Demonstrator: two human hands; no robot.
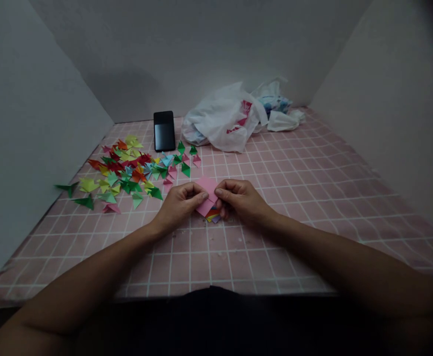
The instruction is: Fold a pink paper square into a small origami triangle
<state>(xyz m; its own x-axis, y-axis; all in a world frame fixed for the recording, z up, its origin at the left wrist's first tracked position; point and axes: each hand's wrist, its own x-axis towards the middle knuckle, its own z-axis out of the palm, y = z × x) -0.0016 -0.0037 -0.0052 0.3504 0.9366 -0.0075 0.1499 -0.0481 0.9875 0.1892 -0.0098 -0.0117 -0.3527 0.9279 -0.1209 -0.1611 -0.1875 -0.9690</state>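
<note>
A pink sheet of origami paper (206, 184) is held up between both hands, a crease or fold line showing across its lower half. My left hand (182, 200) pinches its left edge between thumb and forefinger. On the opposite edge, my right hand (241, 198) grips the paper the same way, its other fingers curled beneath. Just below the sheet lies a small stack of coloured paper (212, 215), with orange, yellow and violet corners peeking out. The rest of that stack is hidden by the pink paper and my fingers.
Many folded paper cranes (127, 170) in mixed colours spread over the left of the checked pink tablecloth (294, 188). Behind them lies a black phone (164, 131). White plastic bags (227, 116) sit against the back wall, and walls enclose both sides.
</note>
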